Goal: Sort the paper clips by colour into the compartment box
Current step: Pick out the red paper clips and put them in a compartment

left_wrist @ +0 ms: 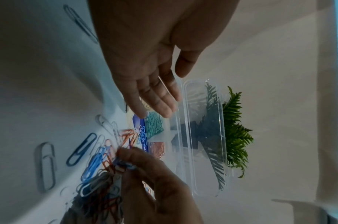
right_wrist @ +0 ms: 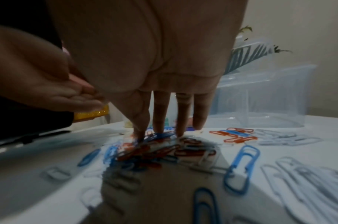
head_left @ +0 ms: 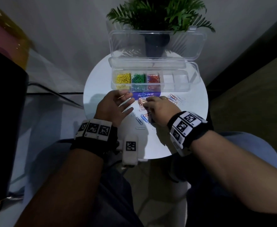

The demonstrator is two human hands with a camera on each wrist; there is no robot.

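Note:
The clear compartment box (head_left: 175, 90) stands at the back of the round white table (head_left: 191, 128), lid up. Its left cells hold yellow clips (head_left: 123, 78), green clips (head_left: 138, 78) and red clips (head_left: 153, 78); the two right cells (head_left: 180, 79) look bare. A mixed pile of blue, red and white paper clips (right_wrist: 164, 153) lies in front of it. My right hand (head_left: 146, 104) reaches down into the pile and pinches a blue paper clip (left_wrist: 124, 164). My left hand (head_left: 126, 101) hovers open beside it, fingers straight (left_wrist: 160, 106). A thin orange clip seems to lie across its fingers.
More loose clips (head_left: 173, 98) are scattered right of the pile, and a purple card (head_left: 150, 94) lies under the box front. A potted fern (head_left: 156, 45) stands behind the open lid. A white tagged device (head_left: 130, 149) sits at the table's near edge.

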